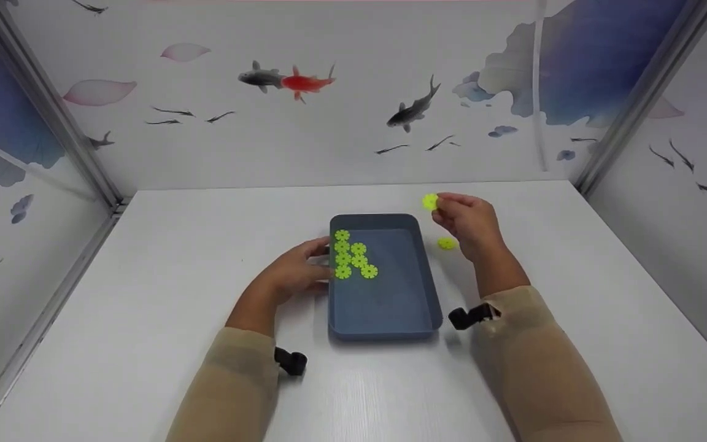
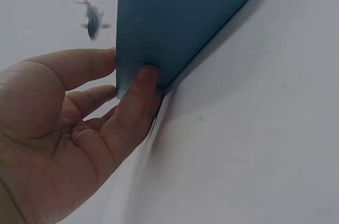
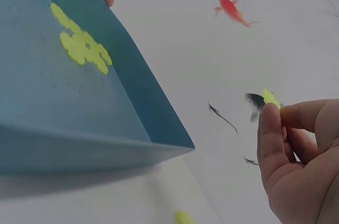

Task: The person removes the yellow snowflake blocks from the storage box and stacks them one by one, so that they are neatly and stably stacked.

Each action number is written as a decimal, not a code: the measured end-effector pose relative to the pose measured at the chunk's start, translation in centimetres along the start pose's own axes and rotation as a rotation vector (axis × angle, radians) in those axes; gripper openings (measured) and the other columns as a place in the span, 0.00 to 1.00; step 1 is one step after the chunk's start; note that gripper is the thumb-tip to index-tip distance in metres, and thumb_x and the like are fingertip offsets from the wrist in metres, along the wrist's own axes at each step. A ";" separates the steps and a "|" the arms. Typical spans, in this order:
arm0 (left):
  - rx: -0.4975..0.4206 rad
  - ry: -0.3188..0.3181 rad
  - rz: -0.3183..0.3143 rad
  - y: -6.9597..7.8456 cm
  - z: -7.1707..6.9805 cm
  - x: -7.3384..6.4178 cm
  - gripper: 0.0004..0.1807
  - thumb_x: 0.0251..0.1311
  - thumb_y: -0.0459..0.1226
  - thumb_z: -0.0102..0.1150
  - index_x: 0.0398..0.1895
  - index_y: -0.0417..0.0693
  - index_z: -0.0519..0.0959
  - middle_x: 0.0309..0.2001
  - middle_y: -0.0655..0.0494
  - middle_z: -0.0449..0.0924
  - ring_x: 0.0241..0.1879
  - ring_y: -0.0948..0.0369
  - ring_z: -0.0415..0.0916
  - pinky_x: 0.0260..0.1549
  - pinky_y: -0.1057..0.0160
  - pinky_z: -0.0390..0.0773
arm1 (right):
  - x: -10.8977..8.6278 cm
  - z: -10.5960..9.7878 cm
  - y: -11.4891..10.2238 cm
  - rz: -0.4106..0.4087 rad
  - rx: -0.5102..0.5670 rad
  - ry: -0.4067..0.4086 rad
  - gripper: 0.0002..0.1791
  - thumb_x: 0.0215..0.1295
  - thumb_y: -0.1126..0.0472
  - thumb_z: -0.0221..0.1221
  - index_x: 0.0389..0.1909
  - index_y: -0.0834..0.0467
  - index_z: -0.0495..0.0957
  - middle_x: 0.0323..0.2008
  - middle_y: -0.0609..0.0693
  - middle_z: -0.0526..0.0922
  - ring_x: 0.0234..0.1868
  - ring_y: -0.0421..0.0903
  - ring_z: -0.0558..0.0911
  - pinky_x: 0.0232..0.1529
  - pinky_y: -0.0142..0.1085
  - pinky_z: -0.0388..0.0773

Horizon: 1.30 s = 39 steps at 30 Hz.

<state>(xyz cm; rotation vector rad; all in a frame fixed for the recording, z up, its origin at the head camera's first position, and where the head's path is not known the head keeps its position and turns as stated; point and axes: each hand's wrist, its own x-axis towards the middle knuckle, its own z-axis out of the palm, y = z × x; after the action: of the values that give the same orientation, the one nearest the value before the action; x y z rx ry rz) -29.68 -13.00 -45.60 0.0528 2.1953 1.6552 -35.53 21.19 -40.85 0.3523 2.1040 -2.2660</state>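
Observation:
My right hand (image 1: 471, 226) pinches a yellow-green notched disc (image 1: 429, 202) between thumb and fingertips, raised beyond the tray's right far corner. The disc also shows in the right wrist view, partly covered by the fingertips. Along the left side of a blue-grey rectangular tray (image 1: 390, 310), my left hand (image 1: 292, 270) touches the outer wall with extended fingers (image 2: 139, 87); its thumb reaches the edge. Several matching discs (image 1: 342, 271) lie inside by the left wall: a column, with a shorter group beside it. Another disc (image 1: 446, 244) rests on the table, right of the tray, near my right wrist.
The white table (image 1: 353, 393) meets a back wall (image 1: 353, 153) printed with fish and petals. Side panels with metal posts (image 1: 71, 116) stand left and right. A black wrist mount (image 1: 475, 315) sits close to the tray's near right corner.

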 end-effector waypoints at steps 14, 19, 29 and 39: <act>-0.005 -0.009 -0.003 0.0 0.0 0.0 0.45 0.68 0.30 0.67 0.85 0.61 0.62 0.81 0.53 0.65 0.71 0.50 0.78 0.65 0.51 0.86 | 1.0 -4.4 2.0 0.079 -0.078 0.031 0.20 0.78 0.58 0.62 0.66 0.58 0.81 0.59 0.50 0.81 0.52 0.41 0.86 0.57 0.27 0.87; -0.017 -0.013 0.004 0.0 0.0 0.0 0.45 0.67 0.29 0.67 0.84 0.60 0.63 0.81 0.53 0.65 0.70 0.51 0.79 0.64 0.52 0.87 | 1.7 -5.2 3.3 0.107 -0.075 0.014 0.22 0.77 0.61 0.63 0.68 0.60 0.80 0.57 0.50 0.81 0.47 0.39 0.87 0.55 0.26 0.87; -0.018 -0.012 0.006 0.2 0.0 -0.1 0.46 0.65 0.29 0.69 0.84 0.61 0.63 0.80 0.54 0.66 0.68 0.51 0.80 0.63 0.51 0.87 | 2.4 -6.2 4.6 0.215 -0.181 0.028 0.23 0.77 0.57 0.64 0.69 0.56 0.79 0.63 0.54 0.81 0.47 0.40 0.87 0.57 0.28 0.87; -0.001 -0.006 0.006 0.0 -0.1 0.0 0.46 0.65 0.31 0.69 0.85 0.61 0.63 0.81 0.53 0.65 0.69 0.51 0.79 0.64 0.51 0.86 | 2.5 -6.2 5.1 0.231 -0.192 0.031 0.22 0.75 0.58 0.66 0.66 0.57 0.80 0.61 0.56 0.82 0.48 0.43 0.88 0.58 0.30 0.88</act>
<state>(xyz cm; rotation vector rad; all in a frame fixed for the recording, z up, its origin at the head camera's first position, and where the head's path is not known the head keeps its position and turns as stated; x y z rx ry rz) -29.70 -13.04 -45.55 0.0639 2.1923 1.6575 -36.20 27.20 -46.68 0.5902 2.1452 -1.9271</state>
